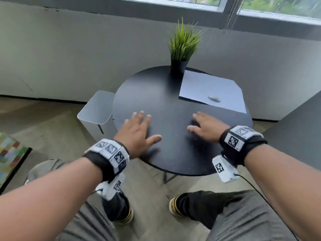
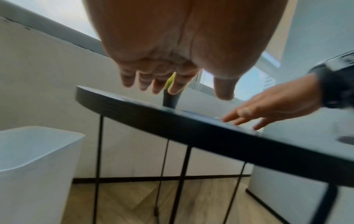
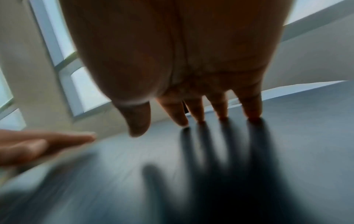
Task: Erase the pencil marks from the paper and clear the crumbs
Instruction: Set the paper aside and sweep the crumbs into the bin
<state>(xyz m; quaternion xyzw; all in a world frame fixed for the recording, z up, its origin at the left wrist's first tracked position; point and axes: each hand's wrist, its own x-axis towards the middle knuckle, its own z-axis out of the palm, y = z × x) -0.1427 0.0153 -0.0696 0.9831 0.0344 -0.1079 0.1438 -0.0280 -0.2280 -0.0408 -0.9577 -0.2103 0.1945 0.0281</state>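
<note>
Tabletop (image 1: 156, 94): round, black, beside a window wall.
Paper (image 1: 208, 87): far right, crumbs (image 1: 214, 99) heaped near its front edge.
Left hand (image 1: 137, 131), right hand (image 1: 206, 126): fingers spread flat, holding nothing.
Handling: thin, slippery sheet; likely needs pinning flat near an edge.

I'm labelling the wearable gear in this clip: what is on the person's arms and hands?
Both forearms are bare, with no sleeves or gloves. The left hand and the right hand each have a black wrist strap carrying white blocks printed with black-and-white square markers. A white marked module hangs under each wrist, trailing a thin black cable.
</note>
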